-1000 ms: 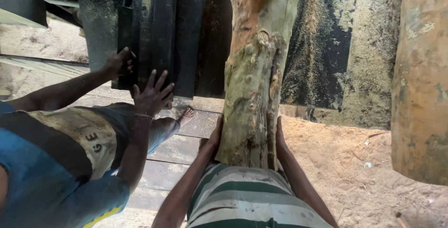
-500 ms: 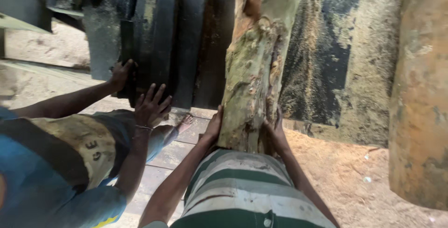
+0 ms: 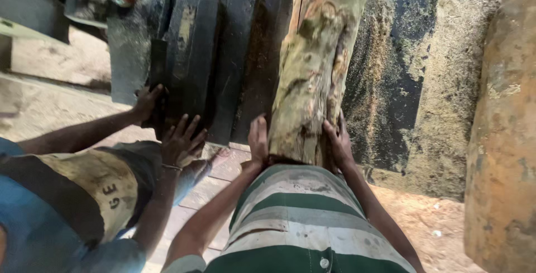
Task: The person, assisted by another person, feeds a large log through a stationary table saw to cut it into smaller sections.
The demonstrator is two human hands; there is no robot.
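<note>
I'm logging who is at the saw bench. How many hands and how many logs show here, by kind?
Wearer's hands on the log: 2, left hand and right hand
Co-worker's hands on the dark machine: 2, far hand and near hand
Logs: 2, held log and big log at right
Total: 6

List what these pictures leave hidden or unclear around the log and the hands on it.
- Head view: the far end of the log runs under a dark machine part at the top edge.
- The palms of the left hand and right hand lie against the log, so the grip is unseen.
- A co-worker's two hands rest on dark metal plates; what they press is unclear.
- The big log at right is cut off by the edge.
</note>
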